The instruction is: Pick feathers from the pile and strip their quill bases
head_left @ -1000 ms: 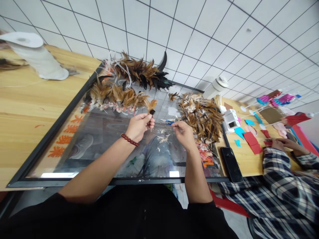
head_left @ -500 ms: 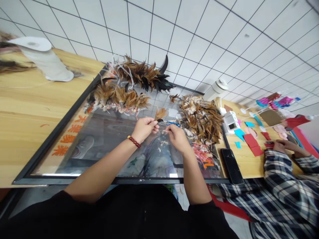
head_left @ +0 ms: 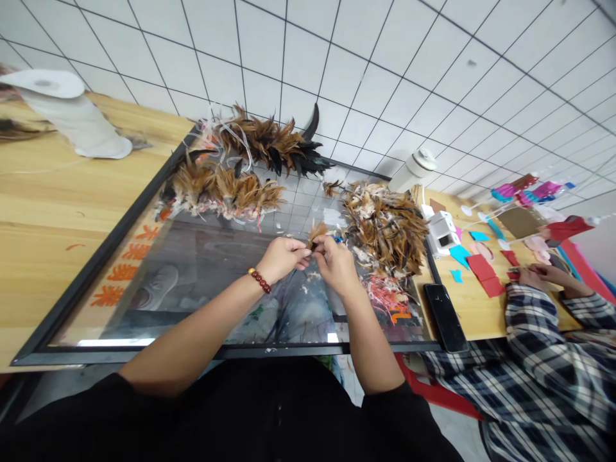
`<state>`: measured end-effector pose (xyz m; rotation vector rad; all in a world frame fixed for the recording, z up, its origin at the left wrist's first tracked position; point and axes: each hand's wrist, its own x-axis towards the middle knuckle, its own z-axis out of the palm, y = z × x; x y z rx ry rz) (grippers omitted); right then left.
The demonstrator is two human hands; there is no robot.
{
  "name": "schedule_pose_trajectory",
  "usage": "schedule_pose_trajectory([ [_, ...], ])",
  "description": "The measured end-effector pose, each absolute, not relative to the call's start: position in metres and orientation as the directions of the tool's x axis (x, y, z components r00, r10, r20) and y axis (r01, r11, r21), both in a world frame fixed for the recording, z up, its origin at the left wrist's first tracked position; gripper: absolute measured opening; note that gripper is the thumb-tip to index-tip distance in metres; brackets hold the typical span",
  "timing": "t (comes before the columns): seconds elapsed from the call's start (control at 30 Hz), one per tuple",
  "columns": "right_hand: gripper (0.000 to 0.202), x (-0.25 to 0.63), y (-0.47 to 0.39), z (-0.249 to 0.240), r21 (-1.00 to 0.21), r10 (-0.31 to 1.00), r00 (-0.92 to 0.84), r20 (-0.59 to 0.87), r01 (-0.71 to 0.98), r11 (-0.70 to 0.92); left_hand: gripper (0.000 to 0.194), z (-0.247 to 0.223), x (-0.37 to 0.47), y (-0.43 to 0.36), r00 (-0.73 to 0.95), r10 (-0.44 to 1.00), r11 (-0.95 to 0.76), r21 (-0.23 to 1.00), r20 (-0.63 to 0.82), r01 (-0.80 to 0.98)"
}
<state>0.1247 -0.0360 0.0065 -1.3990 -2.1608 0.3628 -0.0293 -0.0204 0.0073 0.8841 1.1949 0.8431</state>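
Observation:
Over a framed glass panel (head_left: 212, 269), my left hand (head_left: 283, 258), with a beaded bracelet at the wrist, pinches the base of a small brown feather tuft (head_left: 317, 232). My right hand (head_left: 335, 262) is closed at the same base, its fingertips meeting those of my left hand. Part of a blue tool (head_left: 339, 240) shows behind my right hand. A large heap of brown feathers (head_left: 387, 228) lies to the right. Pink and white strands (head_left: 386, 294) are below it. Bundled feathers (head_left: 226, 189) lie on the left, with a darker feather bunch (head_left: 279, 144) behind them.
A white roll (head_left: 77, 119) lies at the far left. At the right are a white bottle (head_left: 414, 168), a white device (head_left: 441, 234) and a black phone (head_left: 444, 317). Beyond them a person's hands (head_left: 539, 277) are near red and blue pieces (head_left: 485, 274).
My right hand has moved left and up to meet my left hand at the tuft's base, now covering most of the blue tool. The view has shifted slightly.

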Motion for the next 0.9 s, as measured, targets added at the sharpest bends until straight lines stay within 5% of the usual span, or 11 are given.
schedule_pose_trajectory([
  [0.13, 0.024, 0.14, -0.029, 0.01, -0.544, 0.917, -0.219, 0.334, 0.749, 0.378, 0.016, 0.013, -0.031, -0.02, 0.199, 0.878, 0.459, 0.884, -0.436, -0.088],
  [0.2, 0.022, 0.152, -0.023, 0.01, -0.692, 0.928, 0.016, 0.371, 0.672, 0.265, 0.013, 0.017, -0.033, -0.02, 0.209, 0.862, 0.495, 0.856, -0.461, -0.153],
  [0.27, 0.026, 0.161, -0.019, 0.01, -0.867, 0.954, 0.17, 0.247, 0.478, 0.14, 0.012, 0.02, -0.033, -0.02, 0.218, 0.849, 0.522, 0.824, -0.481, -0.219],
  [0.4, 0.036, 0.154, -0.021, 0.008, -0.991, 0.974, -0.194, -0.12, 0.079, -0.106, 0.014, 0.021, -0.033, -0.021, 0.282, 0.814, 0.579, 0.752, -0.508, -0.315],
  [0.5, 0.025, 0.139, -0.025, 0.007, -0.985, 0.937, -0.327, -0.121, -0.08, -0.155, 0.014, 0.019, -0.034, -0.022, 0.407, 0.756, 0.646, 0.683, -0.513, -0.34],
  [0.67, 0.024, 0.132, -0.024, 0.006, -0.982, 0.967, -0.222, -0.123, -0.11, -0.15, 0.008, 0.018, -0.037, -0.022, 0.512, 0.682, 0.713, 0.629, -0.522, -0.308],
  [0.9, 0.027, 0.131, -0.023, 0.003, -0.997, 0.993, -0.114, -0.042, 0.072, -0.034, 0.006, 0.017, -0.035, -0.026, 0.533, 0.681, 0.692, 0.68, -0.502, -0.244],
])
